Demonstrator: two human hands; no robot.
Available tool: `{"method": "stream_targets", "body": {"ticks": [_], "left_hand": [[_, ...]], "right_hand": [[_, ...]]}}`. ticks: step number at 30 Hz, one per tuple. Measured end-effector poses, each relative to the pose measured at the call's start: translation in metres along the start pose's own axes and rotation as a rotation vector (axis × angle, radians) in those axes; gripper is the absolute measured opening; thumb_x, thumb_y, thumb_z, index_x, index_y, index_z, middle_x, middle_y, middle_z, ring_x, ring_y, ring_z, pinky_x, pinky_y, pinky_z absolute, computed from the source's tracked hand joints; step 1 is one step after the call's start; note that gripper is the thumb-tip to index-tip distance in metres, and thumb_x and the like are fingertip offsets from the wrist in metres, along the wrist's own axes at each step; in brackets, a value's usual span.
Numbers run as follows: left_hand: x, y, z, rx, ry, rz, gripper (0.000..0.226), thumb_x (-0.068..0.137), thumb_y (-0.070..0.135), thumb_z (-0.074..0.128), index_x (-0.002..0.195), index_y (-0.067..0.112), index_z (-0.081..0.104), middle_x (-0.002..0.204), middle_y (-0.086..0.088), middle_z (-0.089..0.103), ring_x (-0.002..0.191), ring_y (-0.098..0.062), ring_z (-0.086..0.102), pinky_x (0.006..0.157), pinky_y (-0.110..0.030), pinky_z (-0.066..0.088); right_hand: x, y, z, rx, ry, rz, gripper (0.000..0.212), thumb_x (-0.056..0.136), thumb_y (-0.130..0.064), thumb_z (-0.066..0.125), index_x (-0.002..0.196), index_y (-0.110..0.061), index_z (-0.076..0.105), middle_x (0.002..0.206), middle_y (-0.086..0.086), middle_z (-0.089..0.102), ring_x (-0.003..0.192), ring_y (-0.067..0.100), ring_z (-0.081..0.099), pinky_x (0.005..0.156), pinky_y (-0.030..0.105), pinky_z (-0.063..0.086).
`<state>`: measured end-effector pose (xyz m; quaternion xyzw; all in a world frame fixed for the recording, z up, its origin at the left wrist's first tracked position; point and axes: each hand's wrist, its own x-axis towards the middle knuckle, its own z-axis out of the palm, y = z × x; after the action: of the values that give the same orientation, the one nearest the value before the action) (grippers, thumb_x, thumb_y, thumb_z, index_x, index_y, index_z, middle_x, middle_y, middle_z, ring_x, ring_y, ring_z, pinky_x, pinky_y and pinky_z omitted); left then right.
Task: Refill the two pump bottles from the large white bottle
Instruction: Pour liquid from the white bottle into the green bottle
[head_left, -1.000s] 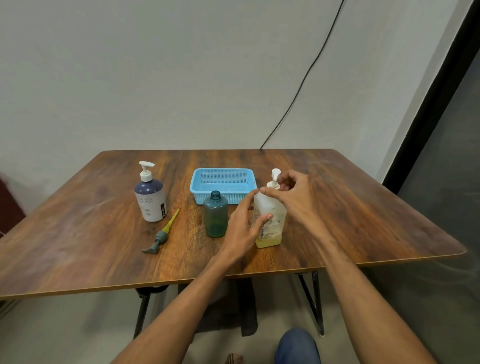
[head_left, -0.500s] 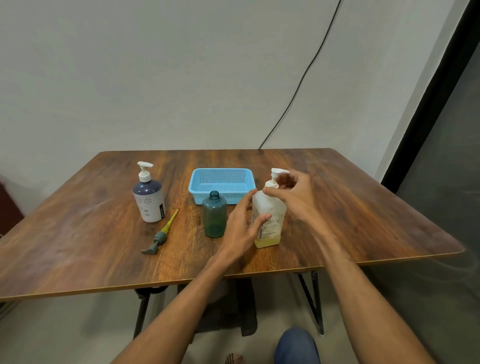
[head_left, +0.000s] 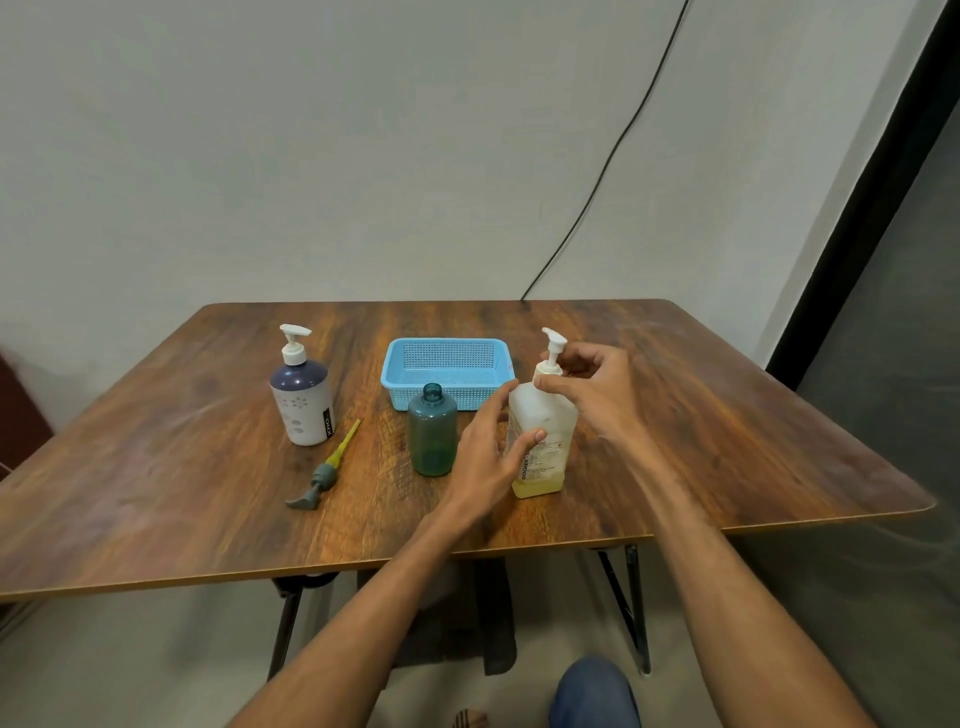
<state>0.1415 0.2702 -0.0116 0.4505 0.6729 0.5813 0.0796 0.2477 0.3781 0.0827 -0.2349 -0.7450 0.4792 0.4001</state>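
Plain grey wall, wooden folding table, black cable

Forearms: we see the left forearm and the right forearm uncovered all the way from the wrist to the bottom edge of the view.
Hands: we see the left hand and the right hand bare.
Leg: we make out one knee in blue, denim-like cloth.
Foot: we catch a sliver of striped footwear, too cropped to tell more.
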Motion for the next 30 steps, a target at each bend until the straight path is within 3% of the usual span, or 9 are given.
{"method": "stream_targets", "body": {"ticks": [4,7,10,15,20,26,30], "left_hand": [[0.002,-0.003,0.0,0.005,-0.003,0.0,0.083,0.083,0.069,0.063,0.153,0.037,0.034,0.156,0.01,0.044,0.139,-0.013,0.048,0.1,-0.053,0.056],[0.003,-0.006,0.0,0.022,-0.005,-0.013,0.081,0.082,0.074,0.062,0.152,0.044,0.033,0.154,0.014,0.044,0.138,-0.013,0.048,0.102,-0.054,0.054],[0.002,-0.002,0.0,0.02,-0.007,-0.008,0.08,0.084,0.068,0.064,0.153,0.039,0.034,0.154,0.012,0.044,0.139,-0.012,0.047,0.1,-0.052,0.056],[0.002,-0.001,-0.003,0.025,-0.005,0.004,0.075,0.09,0.054,0.068,0.154,0.033,0.035,0.155,0.01,0.043,0.14,-0.011,0.046,0.102,-0.052,0.055],[0.001,-0.001,-0.003,0.03,-0.015,-0.013,0.079,0.085,0.064,0.065,0.153,0.038,0.034,0.154,0.012,0.043,0.14,-0.011,0.046,0.102,-0.053,0.054],[0.0,0.002,-0.004,0.038,-0.017,0.003,0.074,0.091,0.048,0.069,0.154,0.031,0.034,0.155,0.008,0.044,0.139,-0.014,0.047,0.101,-0.052,0.055],[0.002,0.002,-0.004,0.04,-0.016,0.008,0.073,0.092,0.045,0.069,0.154,0.031,0.035,0.154,0.008,0.045,0.138,-0.014,0.048,0.098,-0.049,0.057]], "right_hand": [[0.005,-0.014,-0.005,0.077,0.02,-0.042,0.021,0.075,-0.004,0.08,0.091,-0.019,0.079,0.089,0.001,0.078,0.088,0.021,0.074,0.083,0.049,0.062],[0.009,-0.029,-0.011,0.101,0.008,-0.098,0.025,0.078,0.001,0.078,0.1,-0.009,0.077,0.094,0.004,0.077,0.09,0.02,0.074,0.081,0.038,0.062],[0.009,-0.043,-0.017,0.144,0.015,-0.153,0.023,0.079,0.006,0.076,0.101,-0.004,0.076,0.095,0.01,0.077,0.085,0.014,0.073,0.077,0.027,0.059],[0.009,-0.06,-0.027,0.171,0.032,-0.211,0.025,0.079,0.005,0.076,0.101,-0.007,0.077,0.1,0.011,0.077,0.094,0.026,0.074,0.082,0.037,0.062],[0.007,-0.07,-0.034,0.131,0.092,-0.257,0.025,0.08,-0.003,0.078,0.104,-0.008,0.077,0.099,0.005,0.077,0.094,0.025,0.073,0.085,0.043,0.062],[0.006,-0.084,-0.047,0.096,0.181,-0.326,0.023,0.08,-0.008,0.078,0.103,-0.01,0.077,0.096,0.003,0.077,0.084,0.011,0.07,0.08,0.032,0.06],[0.006,-0.091,-0.057,0.106,0.252,-0.356,0.017,0.081,-0.012,0.078,0.099,-0.012,0.078,0.091,0.002,0.076,0.081,0.016,0.068,0.075,0.03,0.057]]}}
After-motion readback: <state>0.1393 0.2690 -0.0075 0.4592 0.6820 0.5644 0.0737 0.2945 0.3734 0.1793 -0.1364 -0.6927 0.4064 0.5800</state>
